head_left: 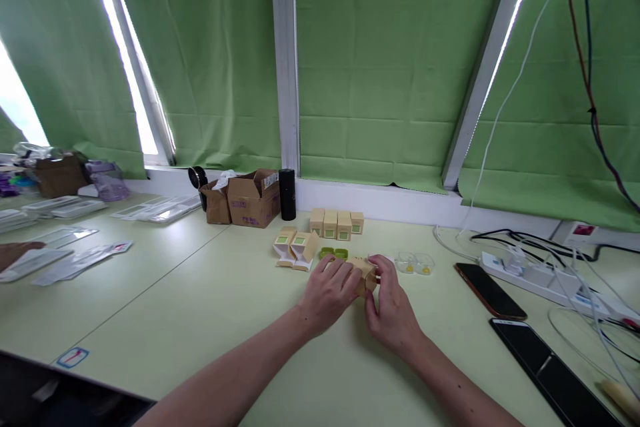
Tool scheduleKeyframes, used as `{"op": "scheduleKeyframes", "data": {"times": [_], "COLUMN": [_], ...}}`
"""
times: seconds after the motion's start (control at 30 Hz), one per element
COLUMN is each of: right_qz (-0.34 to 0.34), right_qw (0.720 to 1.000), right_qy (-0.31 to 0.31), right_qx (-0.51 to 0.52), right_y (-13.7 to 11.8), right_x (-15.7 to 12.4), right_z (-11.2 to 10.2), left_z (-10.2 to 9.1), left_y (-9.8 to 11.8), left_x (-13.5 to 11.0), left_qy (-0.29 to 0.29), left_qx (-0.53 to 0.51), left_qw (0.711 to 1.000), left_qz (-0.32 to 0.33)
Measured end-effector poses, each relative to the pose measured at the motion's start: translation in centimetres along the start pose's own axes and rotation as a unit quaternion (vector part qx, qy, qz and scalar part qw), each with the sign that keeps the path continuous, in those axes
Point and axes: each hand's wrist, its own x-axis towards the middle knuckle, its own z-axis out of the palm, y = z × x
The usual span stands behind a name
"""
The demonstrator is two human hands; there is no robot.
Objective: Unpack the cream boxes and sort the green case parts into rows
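Note:
Between my two hands is a small brown cardboard box. My left hand wraps its fingers over the box from the left and top. From the right, my right hand grips it with thumb and fingers. Just behind my left hand sit small green containers. To their left stand two small cartons with open flaps and green labels. A row of several closed small boxes is farther back. Right of my hands lie clear plastic cups with something yellow in them.
At the right are two phones, a power strip and tangled cables. A black cylinder and open cardboard boxes stand at the back. Clear trays and another person's hand are at left.

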Motion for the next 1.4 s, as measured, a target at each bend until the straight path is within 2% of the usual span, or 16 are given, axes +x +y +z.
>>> {"op": "scheduleKeyframes", "data": {"times": [0.3, 0.53, 0.7, 0.87, 1.03, 1.1, 1.23, 1.4], "right_qz": [0.033, 0.076, 0.081, 0.097, 0.181, 0.195, 0.17, 0.104], "right_qw": [0.999, 0.996, 0.995, 0.995, 0.983, 0.976, 0.973, 0.981], "right_qy": [0.002, -0.01, -0.013, -0.002, 0.005, 0.019, 0.077, 0.134], "right_qx": [-0.029, -0.044, -0.049, -0.03, 0.043, 0.091, 0.134, 0.089], "right_y": [0.3, 0.8, 0.7, 0.6, 1.2, 1.3, 1.3, 2.2], "right_x": [-0.2, -0.3, -0.2, 0.0, 0.4, 0.6, 0.8, 0.9], "right_z": [0.4, 0.7, 0.7, 0.3, -0.4, -0.6, -0.6, -0.7], "left_z": [0.0, 0.2, 0.2, 0.2, 0.4, 0.6, 1.0, 1.1], "left_y": [0.6, 0.7, 0.7, 0.5, 0.0, -0.2, -0.4, -0.2], "left_x": [0.1, -0.1, -0.1, -0.3, -0.8, -1.0, -1.3, -1.5], "left_qy": [-0.04, -0.111, -0.126, -0.145, -0.143, -0.141, -0.143, -0.136], "left_qx": [-0.012, -0.051, -0.078, -0.11, -0.165, -0.179, -0.182, -0.177], "left_qw": [0.999, 0.992, 0.988, 0.981, 0.967, 0.962, 0.956, 0.957], "left_qz": [-0.008, -0.032, -0.046, -0.074, -0.13, -0.153, -0.179, -0.184]}}
